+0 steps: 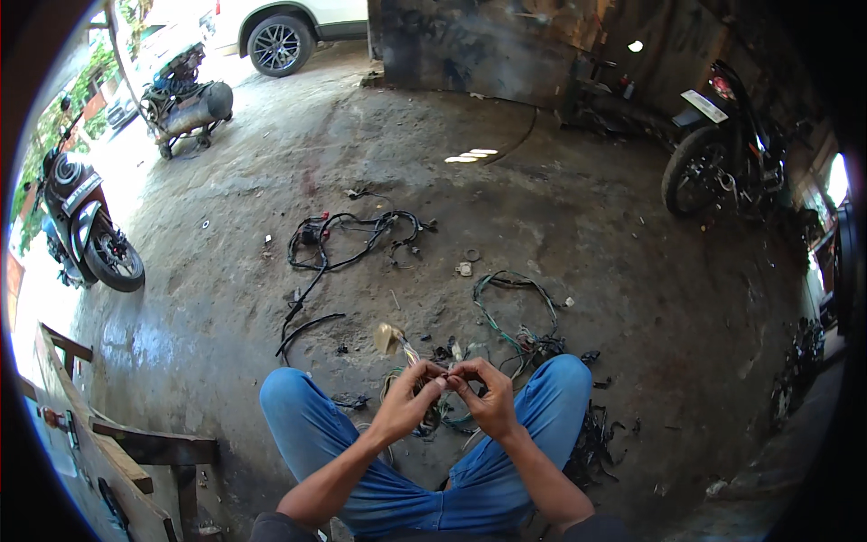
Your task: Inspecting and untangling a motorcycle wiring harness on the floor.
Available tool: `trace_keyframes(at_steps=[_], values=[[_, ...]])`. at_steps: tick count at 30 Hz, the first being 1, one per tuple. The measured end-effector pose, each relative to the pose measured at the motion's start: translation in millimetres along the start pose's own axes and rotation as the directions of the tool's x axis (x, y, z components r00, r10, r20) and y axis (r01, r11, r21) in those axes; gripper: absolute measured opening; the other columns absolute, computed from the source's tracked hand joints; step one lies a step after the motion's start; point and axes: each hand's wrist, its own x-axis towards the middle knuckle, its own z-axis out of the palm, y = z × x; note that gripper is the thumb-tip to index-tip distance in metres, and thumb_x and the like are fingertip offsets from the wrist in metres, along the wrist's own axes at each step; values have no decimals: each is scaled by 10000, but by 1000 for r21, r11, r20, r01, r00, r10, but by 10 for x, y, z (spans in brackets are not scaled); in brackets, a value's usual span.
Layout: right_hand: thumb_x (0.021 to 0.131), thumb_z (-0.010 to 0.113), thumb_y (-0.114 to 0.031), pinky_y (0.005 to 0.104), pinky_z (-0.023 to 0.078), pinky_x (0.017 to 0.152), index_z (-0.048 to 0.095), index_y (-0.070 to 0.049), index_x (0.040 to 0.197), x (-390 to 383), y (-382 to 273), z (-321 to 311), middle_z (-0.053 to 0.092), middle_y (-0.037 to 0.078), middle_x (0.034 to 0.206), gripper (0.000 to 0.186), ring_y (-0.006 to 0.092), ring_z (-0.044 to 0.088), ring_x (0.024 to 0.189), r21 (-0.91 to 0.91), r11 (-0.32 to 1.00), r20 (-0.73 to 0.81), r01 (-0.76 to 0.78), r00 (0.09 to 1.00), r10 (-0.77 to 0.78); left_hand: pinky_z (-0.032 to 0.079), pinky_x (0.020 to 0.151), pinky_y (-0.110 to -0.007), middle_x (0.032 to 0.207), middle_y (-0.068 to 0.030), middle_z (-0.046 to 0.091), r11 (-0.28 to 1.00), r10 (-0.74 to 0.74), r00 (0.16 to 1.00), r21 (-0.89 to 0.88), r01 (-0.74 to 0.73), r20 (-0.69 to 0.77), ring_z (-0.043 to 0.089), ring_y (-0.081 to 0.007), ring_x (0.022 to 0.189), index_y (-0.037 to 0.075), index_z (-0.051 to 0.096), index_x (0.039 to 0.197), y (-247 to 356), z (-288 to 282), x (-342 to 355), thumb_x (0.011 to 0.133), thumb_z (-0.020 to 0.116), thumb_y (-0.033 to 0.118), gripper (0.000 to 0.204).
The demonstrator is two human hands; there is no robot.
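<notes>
Rough concrete floor (596,235) stretches back toward a white car (348,13) at eleven o'clock, with one motorcycle (88,221) standing at ten and another motorcycle (709,167) at two. Between the knees of the person's blue jeans (307,415), the left hand (408,402) and right hand (489,397) meet, the fingers of both pinching a small piece (446,379) mostly hidden by them. Just past the left hand, at ten o'clock, sits a cream connector (386,338), pale wires (411,350) running from it toward that hand. Looped greenish wiring (528,341) lies at one; farther off, at eleven, sprawls a black harness (311,232).
</notes>
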Motion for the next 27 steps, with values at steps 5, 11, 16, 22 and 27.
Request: trace_keyframes(at_steps=[5, 11, 16, 22, 27], values=[[903, 749, -87, 326, 555, 758, 698, -3, 989, -4, 104, 149, 714, 104, 904, 131, 213, 716, 837, -56, 997, 14, -49, 999, 50, 482, 740, -279, 896, -53, 625, 1000, -10, 993, -15, 8, -121, 588, -107, 839, -4, 595, 1095, -345, 44, -109, 1018, 625, 188, 209], [901, 762, -115, 312, 548, 752, 708, 10, 988, 45, 245, 234, 710, 103, 920, 161, 194, 702, 823, -71, 980, 47, -184, 981, 187, 462, 803, -261, 935, -21, 607, 999, -8, 987, 33, 14, -158, 553, -85, 909, 6, 620, 1059, -474, -68, -26, 1031, 594, 173, 171], [901, 764, -84, 247, 495, 698, 758, 27, 1056, 26, 373, 323, 665, 43, 914, 190, 89, 575, 727, 169, 932, 103, -320, 946, 307, 458, 881, -262, 1001, -29, 654, 977, -159, 982, -161, 141, -103, 580, -88, 978, 8, 649, 1075, -443, -135, -61, 1018, 604, 173, 181], [882, 773, -50, 258, 513, 710, 770, 4, 1039, 59, 112, 311, 667, 48, 947, 167, 107, 625, 785, -35, 955, 164, -296, 940, 298, 439, 998, -268, 1130, -31, 670, 819, -308, 951, -497, 287, 41, 592, -110, 1121, 8, 670, 1089, -565, -242, -124, 1032, 595, 168, 186], [878, 774, -59, 303, 541, 708, 772, -8, 1016, 5, 17, 267, 675, 77, 957, 148, 171, 683, 805, -85, 956, 162, -281, 943, 292, 431, 979, -256, 1110, -25, 649, 780, -357, 930, -519, 349, 90, 576, -92, 1083, 14, 654, 1112, -652, -226, -222, 1033, 600, 168, 182]])
